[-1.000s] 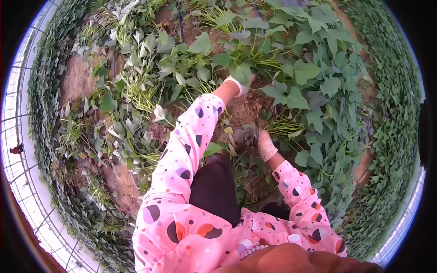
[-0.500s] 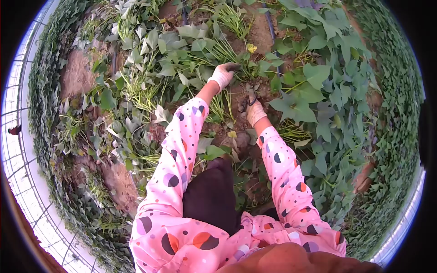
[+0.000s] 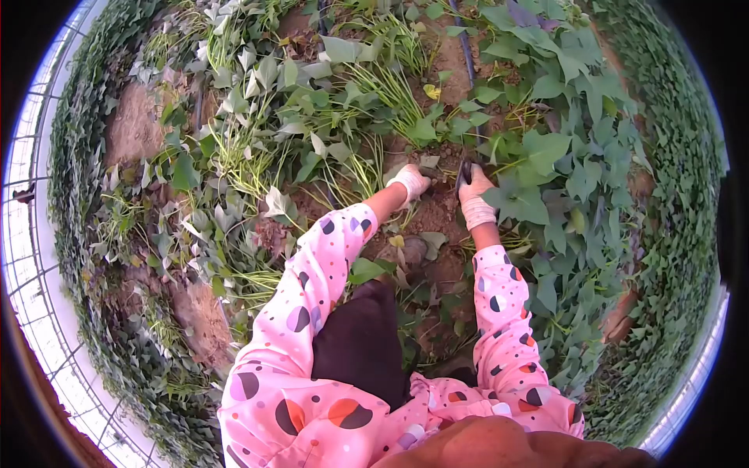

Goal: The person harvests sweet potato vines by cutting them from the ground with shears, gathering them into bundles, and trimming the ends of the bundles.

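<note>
The left hand (image 3: 416,184) curls by the soil patch (image 3: 441,214)'s left edge, any grip hidden; the right hand (image 3: 475,189) wraps a dark tool (image 3: 464,174), long axis pointing forward. Stems (image 3: 399,100) slant beyond the far-left edge — left hand nearer.

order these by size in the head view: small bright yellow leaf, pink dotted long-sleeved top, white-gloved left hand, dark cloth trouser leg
1. pink dotted long-sleeved top
2. dark cloth trouser leg
3. white-gloved left hand
4. small bright yellow leaf
</note>
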Tool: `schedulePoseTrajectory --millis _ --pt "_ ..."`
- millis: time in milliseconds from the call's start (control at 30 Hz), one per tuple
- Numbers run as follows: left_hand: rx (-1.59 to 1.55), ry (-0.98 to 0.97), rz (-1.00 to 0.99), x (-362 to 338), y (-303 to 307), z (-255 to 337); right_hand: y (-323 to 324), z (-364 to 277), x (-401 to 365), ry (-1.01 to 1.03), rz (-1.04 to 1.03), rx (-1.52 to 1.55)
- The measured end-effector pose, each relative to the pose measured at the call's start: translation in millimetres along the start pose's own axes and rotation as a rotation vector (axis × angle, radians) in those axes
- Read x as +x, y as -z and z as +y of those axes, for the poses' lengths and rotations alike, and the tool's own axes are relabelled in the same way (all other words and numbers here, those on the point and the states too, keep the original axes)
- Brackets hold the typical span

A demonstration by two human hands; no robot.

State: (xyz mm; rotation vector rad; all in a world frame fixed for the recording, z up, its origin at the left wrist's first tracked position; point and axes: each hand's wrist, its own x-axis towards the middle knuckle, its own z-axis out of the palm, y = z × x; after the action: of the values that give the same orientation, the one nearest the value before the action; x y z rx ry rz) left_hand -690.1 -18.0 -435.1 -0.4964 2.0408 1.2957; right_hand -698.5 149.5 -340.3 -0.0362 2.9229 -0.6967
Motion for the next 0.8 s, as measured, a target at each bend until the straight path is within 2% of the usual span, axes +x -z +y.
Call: schedulePoseTrajectory --millis 33,100,133,167,200,233,300,333,367,433,567,633,667,700,767,800 --pt "-0.046 0.037 0.02 1.9 -8.9 5.6 2.8 8.1 10.2 0.033 -0.014 -0.072" --pt "-0.022 -0.055 0.08 -3.4 -15.8 12.3 -0.3 23.7 27.2 -0.121 -0.377 -0.336" --pt "-0.028 -0.063 0.084 0.9 -19.1 11.1 -5.4 31.2 27.6 -0.124 -0.483 -0.347" --pt "0.154 -0.119 0.043 5.3 -19.6 7.9 -12.6 38.1 23.5 -0.126 -0.59 -0.355" --pt "0.337 -0.168 0.003 8.1 -20.4 4.1 -25.0 51.1 12.2 -0.099 -0.517 -0.244" --pt "0.333 -0.166 0.007 -9.0 -17.6 13.6 -15.2 44.5 -4.3 -0.067 -0.464 -0.128" --pt "-0.402 0.089 -0.093 -60.1 -7.9 46.5 -7.4 32.4 -37.0 -0.116 -0.349 0.045" --pt "-0.291 0.02 -0.139 -44.0 -21.7 29.5 -3.4 24.2 -53.6 -0.12 -0.306 0.087" --pt "-0.202 -0.101 -0.052 -34.6 -39.4 15.4 -2.0 18.7 -68.6 -0.125 -0.262 0.134" --pt "-0.312 0.004 -0.015 -51.7 -41.1 14.0 -10.2 12.8 -92.2 -0.144 -0.173 0.251" --pt "-0.493 0.131 -0.083 -56.0 -22.9 11.3 -26.7 13.4 -107.0 -0.159 -0.167 0.374" --pt "-0.371 -0.043 0.038 -51.4 -21.8 5.0 -20.5 8.6 -97.8 -0.132 -0.148 0.399" --pt "-0.426 -0.129 0.017 -56.7 -20.8 5.0 -10.2 4.6 -89.8 -0.155 -0.17 0.49" --pt "-0.578 -0.142 -0.027 -75.6 -16.2 16.8 -4.1 3.2 -84.7 -0.188 -0.192 0.579" --pt "-0.615 -0.087 -0.02 -80.1 -13.1 13.1 -32.1 36.7 -70.5 -0.145 -0.247 0.75" --pt "-0.709 -0.022 0.017 -83.5 -11.7 14.0 -22.6 31.0 -68.3 -0.149 -0.234 0.7"
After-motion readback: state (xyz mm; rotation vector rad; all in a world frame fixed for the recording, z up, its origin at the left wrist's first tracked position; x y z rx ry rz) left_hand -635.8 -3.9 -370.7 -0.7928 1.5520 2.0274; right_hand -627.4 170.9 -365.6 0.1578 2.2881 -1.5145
